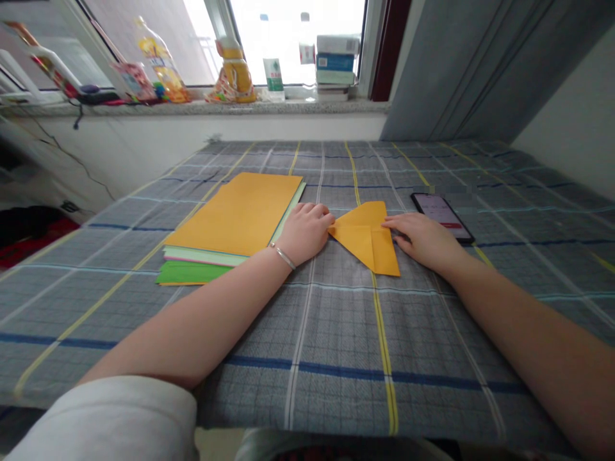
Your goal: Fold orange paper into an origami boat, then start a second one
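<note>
A folded sheet of orange paper [365, 234] lies on the checked cloth, with a pointed end to the left and a wide end to the right. Creases run along and across it. My left hand [307, 230], wearing a silver bangle, has its fingers closed on the pointed tip. At the wide end, my right hand [423, 240] holds the edge between fingertips and thumb. Left of the folded paper is a stack of coloured paper [235, 214], orange on top with pale and green sheets below; my left wrist is beside its right edge.
A phone [442, 216] with its screen lit lies beyond my right hand. The table [269, 365] is covered with a grey checked cloth. On the windowsill stand a drink bottle [163, 61], a yellow container [235, 70] and a pile of boxes [336, 64].
</note>
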`<state>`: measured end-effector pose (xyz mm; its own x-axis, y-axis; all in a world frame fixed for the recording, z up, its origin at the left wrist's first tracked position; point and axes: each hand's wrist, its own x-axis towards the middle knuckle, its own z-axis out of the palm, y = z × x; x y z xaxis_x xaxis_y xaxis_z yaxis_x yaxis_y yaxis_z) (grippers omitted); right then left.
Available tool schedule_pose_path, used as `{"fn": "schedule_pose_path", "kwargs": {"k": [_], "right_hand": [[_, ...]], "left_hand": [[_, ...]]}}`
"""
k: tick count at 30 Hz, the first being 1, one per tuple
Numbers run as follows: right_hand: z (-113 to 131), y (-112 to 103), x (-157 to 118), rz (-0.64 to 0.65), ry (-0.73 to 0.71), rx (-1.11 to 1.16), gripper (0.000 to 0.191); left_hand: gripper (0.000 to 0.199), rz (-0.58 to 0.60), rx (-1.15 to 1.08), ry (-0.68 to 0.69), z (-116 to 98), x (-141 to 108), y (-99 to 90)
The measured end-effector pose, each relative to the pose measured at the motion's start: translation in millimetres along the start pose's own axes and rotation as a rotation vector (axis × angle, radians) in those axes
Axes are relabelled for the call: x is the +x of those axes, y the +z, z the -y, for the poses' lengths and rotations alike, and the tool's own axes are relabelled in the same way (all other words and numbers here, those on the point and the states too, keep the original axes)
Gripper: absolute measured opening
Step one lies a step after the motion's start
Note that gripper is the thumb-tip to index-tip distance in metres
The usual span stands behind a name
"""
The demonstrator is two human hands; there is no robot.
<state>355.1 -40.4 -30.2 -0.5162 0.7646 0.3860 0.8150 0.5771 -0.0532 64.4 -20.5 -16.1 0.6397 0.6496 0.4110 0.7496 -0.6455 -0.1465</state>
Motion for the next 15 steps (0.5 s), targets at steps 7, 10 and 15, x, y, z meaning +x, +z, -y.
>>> {"fn": "schedule_pose_path", "kwargs": {"k": [7,10,15], "right_hand": [[13,-5,7,-0.04,-0.119,-0.088,0.022],[21,-11,6,-0.048,-0.188,-0.165,0.02],[46,-23,5,0.02,-0.142,-0.392,0.017]], "left_hand": [[0.046,0.18,-0.205,0.073,-30,-2,0.0],[0.047,0.242,-0.211,0.065,-32,-4,-3.6],[0.053,0.278,-0.335,0.093,-41,-3,-17.4]]}}
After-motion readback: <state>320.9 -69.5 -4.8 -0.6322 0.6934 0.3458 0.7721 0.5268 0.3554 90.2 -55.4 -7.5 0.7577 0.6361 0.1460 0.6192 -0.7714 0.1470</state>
